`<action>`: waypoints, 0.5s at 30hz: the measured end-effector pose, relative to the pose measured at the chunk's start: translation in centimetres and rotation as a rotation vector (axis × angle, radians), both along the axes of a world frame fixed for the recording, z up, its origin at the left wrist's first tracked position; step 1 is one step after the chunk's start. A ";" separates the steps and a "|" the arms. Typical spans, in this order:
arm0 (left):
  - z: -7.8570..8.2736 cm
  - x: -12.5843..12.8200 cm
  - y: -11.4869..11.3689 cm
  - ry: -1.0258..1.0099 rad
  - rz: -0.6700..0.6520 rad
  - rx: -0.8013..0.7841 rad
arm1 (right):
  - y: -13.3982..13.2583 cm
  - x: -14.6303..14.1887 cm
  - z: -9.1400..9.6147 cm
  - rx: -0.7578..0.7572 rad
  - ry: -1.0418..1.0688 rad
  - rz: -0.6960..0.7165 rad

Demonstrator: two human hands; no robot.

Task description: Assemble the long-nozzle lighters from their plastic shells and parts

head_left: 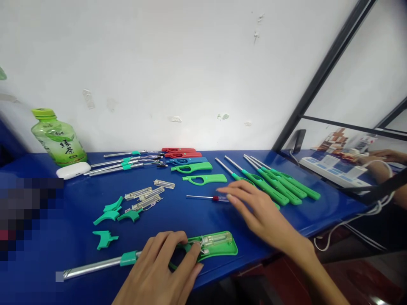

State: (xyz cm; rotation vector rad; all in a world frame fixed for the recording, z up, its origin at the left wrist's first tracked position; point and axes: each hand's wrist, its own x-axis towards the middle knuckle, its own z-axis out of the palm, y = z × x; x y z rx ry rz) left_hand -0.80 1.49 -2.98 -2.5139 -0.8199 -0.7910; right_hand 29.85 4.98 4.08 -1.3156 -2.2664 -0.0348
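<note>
— If tilted, any danger to the open green shell, close to the near edge of the bench?
— Could shed the clear tank, perhaps, through loose pressure from the left hand, grasping the shell.
— And the right hand?
— Released, fingers loose at the screwdriver; contact unclear. Might roll it if brushed.
— Open room?
— Between screwdriver and shell; crowded far right with green lighters.

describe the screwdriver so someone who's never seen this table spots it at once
On the blue table, find the front green shell in the coloured row. Just in front lies the screwdriver, beside the right hand. A red collar on its handle sets it apart from the green lighters.
</note>
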 end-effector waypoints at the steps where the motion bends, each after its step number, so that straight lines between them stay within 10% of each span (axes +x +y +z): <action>1: -0.1 -0.1 0.0 0.027 -0.004 0.007 | 1.4 0.5 0.3 -0.015 -0.039 0.007; 7: -1.2 -0.2 0.1 0.088 0.043 0.022 | 8.1 2.3 0.5 -0.107 -0.218 0.108; 15: -0.1 0.6 -1.0 -0.112 0.136 -0.080 | 8.1 2.1 -0.5 -0.097 -0.249 0.125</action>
